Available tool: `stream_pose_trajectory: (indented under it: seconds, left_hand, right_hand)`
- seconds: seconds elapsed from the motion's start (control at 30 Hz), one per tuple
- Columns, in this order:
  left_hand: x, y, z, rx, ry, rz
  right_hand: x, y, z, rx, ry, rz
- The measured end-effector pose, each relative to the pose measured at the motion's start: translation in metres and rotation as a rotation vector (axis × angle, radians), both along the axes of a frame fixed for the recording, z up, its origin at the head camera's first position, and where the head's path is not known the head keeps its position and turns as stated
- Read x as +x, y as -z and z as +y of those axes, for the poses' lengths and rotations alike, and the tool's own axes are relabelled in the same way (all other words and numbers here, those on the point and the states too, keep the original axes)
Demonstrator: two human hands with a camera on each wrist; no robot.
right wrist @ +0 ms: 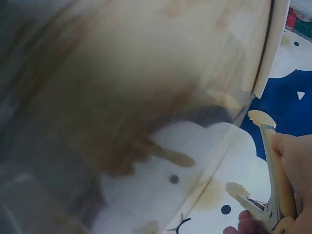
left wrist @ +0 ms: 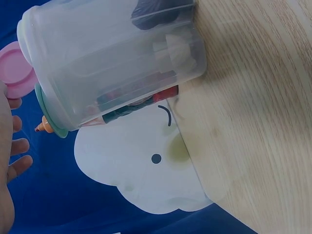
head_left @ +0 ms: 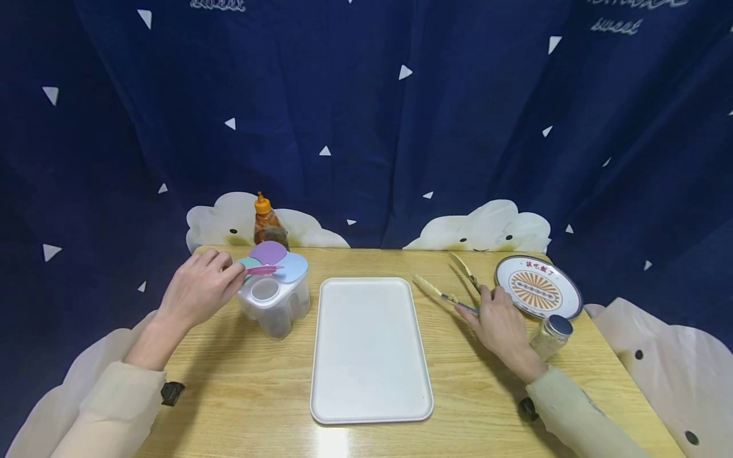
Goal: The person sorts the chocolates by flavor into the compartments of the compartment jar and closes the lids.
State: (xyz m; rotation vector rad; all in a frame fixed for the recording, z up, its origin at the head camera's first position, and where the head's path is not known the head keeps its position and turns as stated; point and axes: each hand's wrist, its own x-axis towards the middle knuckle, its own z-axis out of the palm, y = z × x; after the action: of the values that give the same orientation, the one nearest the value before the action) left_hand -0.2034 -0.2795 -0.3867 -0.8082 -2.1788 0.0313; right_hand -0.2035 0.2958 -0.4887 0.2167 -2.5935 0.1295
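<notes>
My left hand [head_left: 197, 289] pinches the pink lid [head_left: 262, 270] of one spice box [head_left: 275, 299] left of one tray [head_left: 371, 348]. My right hand [head_left: 499, 321] grips one pair of tongs [head_left: 452, 280] on the counter [head_left: 240, 381], beside one plate [head_left: 538, 286] and one jar [head_left: 551, 336]. Only the head view shows the tray whole and one bottle [head_left: 266, 222].

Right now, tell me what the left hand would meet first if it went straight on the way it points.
The left hand points right, at the seasoning box; it would likely meet its pink lid first.

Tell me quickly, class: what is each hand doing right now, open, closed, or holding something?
Left hand: fingers pinch the pink lid of the clear seasoning container.
Right hand: fingers grip the tongs on the table.
</notes>
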Motion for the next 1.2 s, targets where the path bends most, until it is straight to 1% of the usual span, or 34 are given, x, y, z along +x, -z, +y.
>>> stream_pose_trajectory:
  seconds: [0.17, 0.37, 0.53, 0.7, 0.77, 0.93, 1.1, 1.2]
  left_hand:
    - [-0.001, 0.0, 0.0, 0.006, 0.016, 0.019]
    - [-0.002, 0.0, 0.0, 0.009, 0.03, 0.042]
    - [-0.002, 0.0, 0.0, 0.007, 0.025, 0.028]
    - [-0.002, 0.0, -0.001, 0.003, 0.017, 0.011]
    - [-0.001, 0.0, -0.001, 0.003, 0.016, 0.01]
    - [-0.001, 0.0, -0.001, 0.0, 0.014, 0.015]
    - [-0.001, 0.0, -0.001, 0.001, 0.016, 0.017]
    - [-0.001, 0.0, 0.0, 0.004, 0.019, 0.019]
  right_hand:
    - [-0.003, 0.006, 0.001, 0.017, 0.025, -0.027]
    - [-0.001, 0.007, -0.001, 0.013, 0.049, -0.103]
    - [0.0, 0.008, -0.001, 0.005, 0.063, -0.166]
    - [0.002, 0.008, 0.002, 0.013, 0.059, -0.228]
    - [0.003, 0.006, 0.003, 0.017, 0.052, -0.227]
    - [0.001, -0.007, -0.005, 0.033, 0.025, -0.176]
    - [-0.001, -0.022, -0.028, 0.042, -0.008, -0.17]
    - [-0.001, -0.031, -0.049, 0.031, -0.068, -0.156]
